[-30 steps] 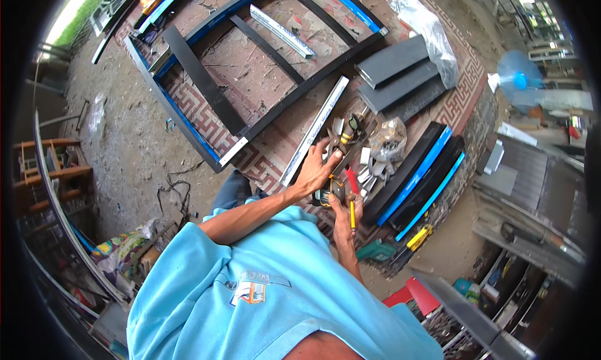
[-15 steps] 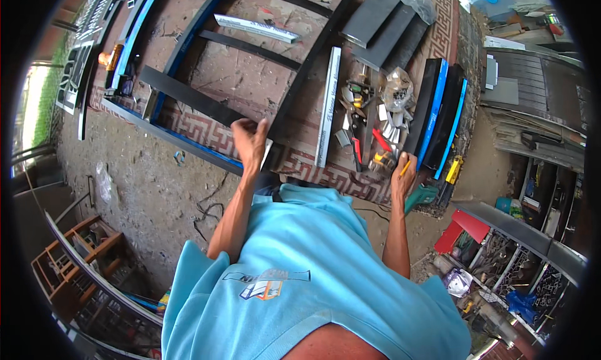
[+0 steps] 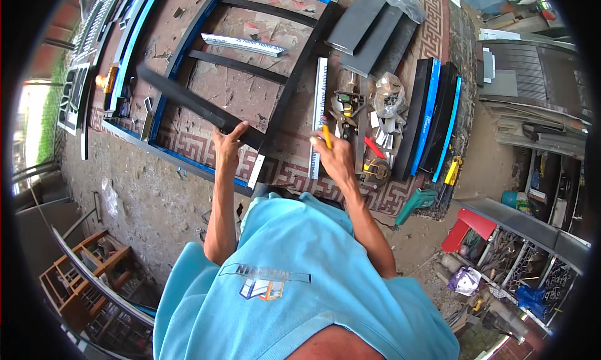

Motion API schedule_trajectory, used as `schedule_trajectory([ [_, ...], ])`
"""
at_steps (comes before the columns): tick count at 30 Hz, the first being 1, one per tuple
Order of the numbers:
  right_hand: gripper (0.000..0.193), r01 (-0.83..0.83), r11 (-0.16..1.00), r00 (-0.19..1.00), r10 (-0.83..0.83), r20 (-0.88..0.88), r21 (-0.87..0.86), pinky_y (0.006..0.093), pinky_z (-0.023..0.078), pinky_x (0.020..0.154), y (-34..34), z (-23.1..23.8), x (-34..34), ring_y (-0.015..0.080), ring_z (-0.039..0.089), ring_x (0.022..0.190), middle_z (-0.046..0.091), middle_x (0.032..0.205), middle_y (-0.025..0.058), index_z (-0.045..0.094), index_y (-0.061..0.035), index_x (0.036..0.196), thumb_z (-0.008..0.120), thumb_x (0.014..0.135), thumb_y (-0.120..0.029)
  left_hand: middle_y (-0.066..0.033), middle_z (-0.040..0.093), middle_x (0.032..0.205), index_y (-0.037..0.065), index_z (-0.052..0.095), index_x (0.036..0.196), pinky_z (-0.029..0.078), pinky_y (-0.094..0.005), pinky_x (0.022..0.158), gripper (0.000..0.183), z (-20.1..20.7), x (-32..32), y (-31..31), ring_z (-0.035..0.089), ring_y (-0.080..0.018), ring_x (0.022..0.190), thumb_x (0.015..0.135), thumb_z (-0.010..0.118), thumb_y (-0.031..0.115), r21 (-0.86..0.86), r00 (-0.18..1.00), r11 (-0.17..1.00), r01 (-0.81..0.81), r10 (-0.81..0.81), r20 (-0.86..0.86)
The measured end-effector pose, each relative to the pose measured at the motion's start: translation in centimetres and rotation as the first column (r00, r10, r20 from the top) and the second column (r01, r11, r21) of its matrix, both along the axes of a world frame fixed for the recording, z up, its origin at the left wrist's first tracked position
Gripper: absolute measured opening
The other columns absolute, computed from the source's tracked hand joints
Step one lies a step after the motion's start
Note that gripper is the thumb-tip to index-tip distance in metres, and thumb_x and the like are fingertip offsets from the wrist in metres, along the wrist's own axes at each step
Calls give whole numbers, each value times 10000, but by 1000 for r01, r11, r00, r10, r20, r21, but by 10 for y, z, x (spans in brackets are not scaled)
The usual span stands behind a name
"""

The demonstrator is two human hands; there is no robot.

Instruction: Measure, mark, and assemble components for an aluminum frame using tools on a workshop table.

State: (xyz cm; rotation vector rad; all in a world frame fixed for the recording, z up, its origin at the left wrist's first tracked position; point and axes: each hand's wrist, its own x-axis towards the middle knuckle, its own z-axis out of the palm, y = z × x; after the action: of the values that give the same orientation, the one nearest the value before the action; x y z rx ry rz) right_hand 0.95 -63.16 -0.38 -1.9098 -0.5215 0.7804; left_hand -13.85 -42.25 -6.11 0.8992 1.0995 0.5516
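Note:
With thumb and fingers, my left hand (image 3: 228, 146) grips the near end of a flat black metal bar (image 3: 188, 97), which runs diagonally across the lower part of a black frame (image 3: 303, 59). The bar's far end looks smeared by motion. A yellow pencil (image 3: 327, 136) sticks up from the closed fingers of my right hand (image 3: 337, 161), which is over the lower part of a long white printed strip (image 3: 321, 87). Another white strip (image 3: 244, 44) lies inside the frame. A short white-faced end piece (image 3: 256, 171) shows at the frame's near corner, just right of my left hand.
Right of my right hand lie a tape measure (image 3: 376, 169), red-handled pliers (image 3: 374, 147), and a clear bag of small parts (image 3: 389, 96). Dark flat panels (image 3: 366, 31) lie beyond them. Farther right are blue-edged black bars (image 3: 427, 119) and a green power tool (image 3: 416, 205).
My right hand has swung left from the tools to the white strip, carrying the pencil. My left hand has shifted left and down and now grips the bar, whose angle has changed.

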Motion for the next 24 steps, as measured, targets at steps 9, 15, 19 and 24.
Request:
schedule_trajectory([
  [9, 606, 12, 951, 885, 134, -446, 308, 173, 301, 394, 29, 33, 92, 19, 420, 497, 608, 874, -2, 538, -35, 1131, 835, 664, -280, -186, 543, 1182, 41, 324, 1377, 470, -382, 915, 924, 57, 72, -61, 579, -304, 1056, 591, 808, 80, 285, 515, 442, 851, -807, -289],
  [15, 599, 98, 956, 919, -194, 343, 277, 356, 530, 664, 84, 51, 107, 238, 636, 757, 633, 907, 104, 508, -36, 1132, 818, 678, -272, -204, 573, 1165, 49, 478, 1267, 488, -392, 843, 632, 3, 127, -63, 600, -330, 1011, 720, 739, 227, 519, 701, 472, 713, -470, -536],
  [19, 661, -20, 974, 968, -37, 248, 224, 413, 514, 758, 127, 75, 78, 305, 635, 838, 568, 1056, 129, 477, -105, 1200, 822, 656, -251, -170, 610, 1090, 31, 554, 1170, 488, -394, 829, 526, -39, 138, -37, 596, -324, 991, 728, 751, 238, 410, 696, 573, 709, -481, -533],
  [24, 731, -99, 975, 747, -59, 662, 199, 758, 361, 799, 142, 61, 56, 314, 669, 672, 492, 1167, 88, 393, -171, 1321, 742, 679, -186, -167, 609, 1085, 32, 560, 1162, 487, -393, 833, 505, -31, 130, -7, 594, -322, 984, 733, 746, 224, 351, 567, 473, 808, -464, -681],
])
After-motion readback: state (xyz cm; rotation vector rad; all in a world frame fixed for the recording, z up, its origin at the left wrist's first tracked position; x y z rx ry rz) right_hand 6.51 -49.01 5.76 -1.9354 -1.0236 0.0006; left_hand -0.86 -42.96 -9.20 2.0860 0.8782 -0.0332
